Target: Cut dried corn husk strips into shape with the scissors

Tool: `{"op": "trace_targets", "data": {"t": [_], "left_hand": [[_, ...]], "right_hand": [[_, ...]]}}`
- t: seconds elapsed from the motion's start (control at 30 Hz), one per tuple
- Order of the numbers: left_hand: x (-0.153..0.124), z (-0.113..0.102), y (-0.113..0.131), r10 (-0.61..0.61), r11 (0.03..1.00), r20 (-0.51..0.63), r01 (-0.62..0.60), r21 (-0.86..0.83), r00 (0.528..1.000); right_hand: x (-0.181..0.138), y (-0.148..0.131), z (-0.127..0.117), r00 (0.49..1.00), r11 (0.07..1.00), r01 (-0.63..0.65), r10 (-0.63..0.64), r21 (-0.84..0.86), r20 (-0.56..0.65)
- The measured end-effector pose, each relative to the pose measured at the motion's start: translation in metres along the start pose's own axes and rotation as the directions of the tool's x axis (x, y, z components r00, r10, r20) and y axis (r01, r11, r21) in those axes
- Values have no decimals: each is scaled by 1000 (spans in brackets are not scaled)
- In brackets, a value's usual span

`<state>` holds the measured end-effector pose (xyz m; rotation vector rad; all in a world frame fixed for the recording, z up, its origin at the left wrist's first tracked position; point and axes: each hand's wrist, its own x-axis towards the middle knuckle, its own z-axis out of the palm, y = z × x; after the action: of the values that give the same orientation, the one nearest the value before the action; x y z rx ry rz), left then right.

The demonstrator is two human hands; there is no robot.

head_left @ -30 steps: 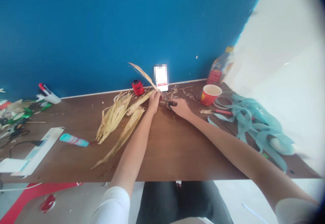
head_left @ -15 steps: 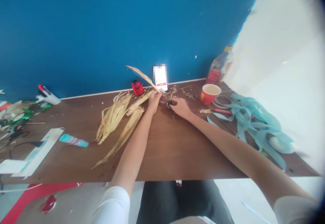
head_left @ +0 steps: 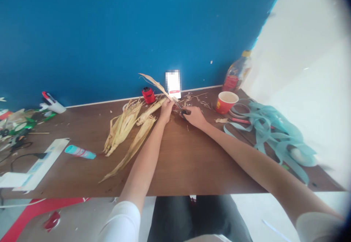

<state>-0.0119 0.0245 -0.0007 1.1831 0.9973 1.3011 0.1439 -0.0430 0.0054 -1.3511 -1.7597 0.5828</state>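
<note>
My left hand (head_left: 166,110) is closed on a long dry corn husk strip (head_left: 155,83) that rises up and to the left towards the blue wall. Right beside it, my right hand (head_left: 193,115) grips dark-handled scissors (head_left: 184,111), whose blades meet the husk next to my left fingers. A pile of dry corn husks (head_left: 124,130) lies on the brown table (head_left: 181,161) to the left of my left arm. Small husk scraps (head_left: 196,98) are scattered behind my hands.
A red paper cup (head_left: 226,102), a plastic bottle (head_left: 236,72) and a heap of pale blue ribbon (head_left: 274,132) are at the right. A red spool (head_left: 148,94) and a white card (head_left: 173,84) stand by the wall. A teal tube (head_left: 79,151) and white box (head_left: 38,163) lie left.
The husk strip's free tip has dipped slightly lower. Both hands stay in nearly the same place at the husk.
</note>
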Motion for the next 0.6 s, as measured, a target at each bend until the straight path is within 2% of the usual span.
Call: {"op": "trace_targets", "data": {"t": [0.2, 0.43, 0.6], "left_hand": [[1, -1, -2, 34, 999, 2, -34, 36, 999], [2, 1, -6, 31, 988, 60, -40, 149, 998], [1, 2, -3, 40, 991, -19, -37, 128, 999]], "right_hand": [[0, -2, -1, 1000, 999, -15, 15, 31, 6], [0, -1, 0, 1000, 999, -10, 10, 36, -13], [0, 1, 1, 999, 999, 27, -26, 28, -43]]}}
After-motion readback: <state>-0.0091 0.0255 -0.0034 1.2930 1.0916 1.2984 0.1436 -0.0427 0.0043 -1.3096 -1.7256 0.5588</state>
